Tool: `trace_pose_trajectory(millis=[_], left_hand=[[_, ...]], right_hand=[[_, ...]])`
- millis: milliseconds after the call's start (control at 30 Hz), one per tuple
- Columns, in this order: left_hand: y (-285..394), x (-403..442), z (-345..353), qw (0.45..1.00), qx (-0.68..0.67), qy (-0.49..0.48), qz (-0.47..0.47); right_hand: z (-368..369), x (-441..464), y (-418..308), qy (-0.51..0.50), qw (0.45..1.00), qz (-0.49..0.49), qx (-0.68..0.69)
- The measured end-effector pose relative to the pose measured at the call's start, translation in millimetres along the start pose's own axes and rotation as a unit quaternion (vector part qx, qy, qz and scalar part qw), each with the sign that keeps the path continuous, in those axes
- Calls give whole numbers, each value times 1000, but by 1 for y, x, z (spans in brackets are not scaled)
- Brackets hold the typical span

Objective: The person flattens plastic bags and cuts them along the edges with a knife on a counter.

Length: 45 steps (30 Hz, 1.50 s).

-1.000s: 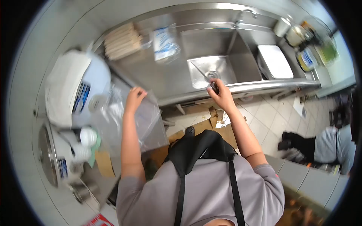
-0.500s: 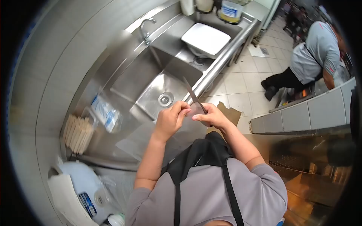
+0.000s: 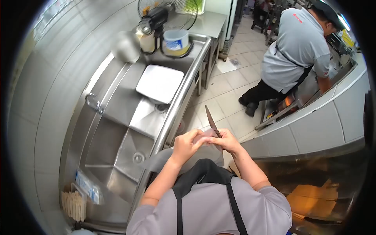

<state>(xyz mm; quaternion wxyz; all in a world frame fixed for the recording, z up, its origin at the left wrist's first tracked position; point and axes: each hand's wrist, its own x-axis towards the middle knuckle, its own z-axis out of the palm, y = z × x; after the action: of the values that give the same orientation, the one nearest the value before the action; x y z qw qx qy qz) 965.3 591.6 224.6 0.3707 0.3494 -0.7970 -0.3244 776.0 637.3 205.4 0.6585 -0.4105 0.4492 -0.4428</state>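
Observation:
A thin clear plastic sheet or bag (image 3: pixel 158 159) is pinched by my left hand (image 3: pixel 187 145), and it trails down to the left beside the sink's edge. My right hand (image 3: pixel 225 141) holds a knife (image 3: pixel 212 120) with its blade pointing up and away from me. The fingers of both hands meet at the plastic in front of my chest. The knife's handle is mostly hidden in my right hand.
A steel double sink (image 3: pixel 129 150) with a faucet (image 3: pixel 94 103) lies to the left. A white-lidded container (image 3: pixel 160 84) rests in its far basin. Beyond stand a fan (image 3: pixel 154 19) and a tub (image 3: pixel 176 42). A co-worker (image 3: pixel 293 51) bends over a counter at the right.
The view has swung right. My hands, first apart, have come together. The plastic, earlier spread at the left near my left hand, is now between both hands. The knife's blade now points more upright.

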Motion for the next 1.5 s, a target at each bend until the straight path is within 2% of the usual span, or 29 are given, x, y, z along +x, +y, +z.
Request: trace_pose_trajectory(millis=[133,167,267,367,400,433,500,567,700,800,833,900,967,1133,1200,1300,1500], left_hand=[[2,50,26,998,42,-55,2],[-3,59,33,997,44,-65,-7],[-22,85,46,992,68,-96,41],[-40,113,49,988,32,-153,-6],[-49,125,49,986,20,-165,-13],[-60,138,49,985,14,-173,-6],[-85,169,44,981,-45,-186,-25],[-103,198,34,970,-107,-207,-68],[-150,254,28,938,-305,-112,-124],[-165,287,25,890,-399,-20,-219],[-169,295,23,871,-425,5,-247],[-176,305,20,844,-449,44,-289],[-177,302,11,851,-427,57,-299],[-161,259,-31,862,-354,107,-345],[-147,228,-48,866,-309,155,-361],[-122,176,-71,852,-328,250,-324],[-88,81,-68,793,-305,450,-276]], right_hand=[[-57,15,-37,71,995,-59,-36],[-71,13,-51,104,993,-43,-45],[-114,19,-65,183,964,-191,-30],[-151,17,-92,259,940,-220,-19],[-164,14,-101,285,941,-181,-28],[-175,17,-106,310,929,-201,-34],[-197,25,-118,365,906,-205,-56],[-220,39,-125,379,896,-223,-58],[-244,80,-157,409,881,-208,-114],[-263,116,-170,373,896,-182,-154],[-263,129,-173,355,901,-201,-148],[-269,149,-179,341,922,-132,-126],[-270,168,-179,325,937,-86,-97],[-283,219,-162,167,985,-27,-17],[-276,241,-153,96,995,-12,3],[-250,269,-151,-27,1000,1,12],[-185,298,-147,-183,983,30,-7]])
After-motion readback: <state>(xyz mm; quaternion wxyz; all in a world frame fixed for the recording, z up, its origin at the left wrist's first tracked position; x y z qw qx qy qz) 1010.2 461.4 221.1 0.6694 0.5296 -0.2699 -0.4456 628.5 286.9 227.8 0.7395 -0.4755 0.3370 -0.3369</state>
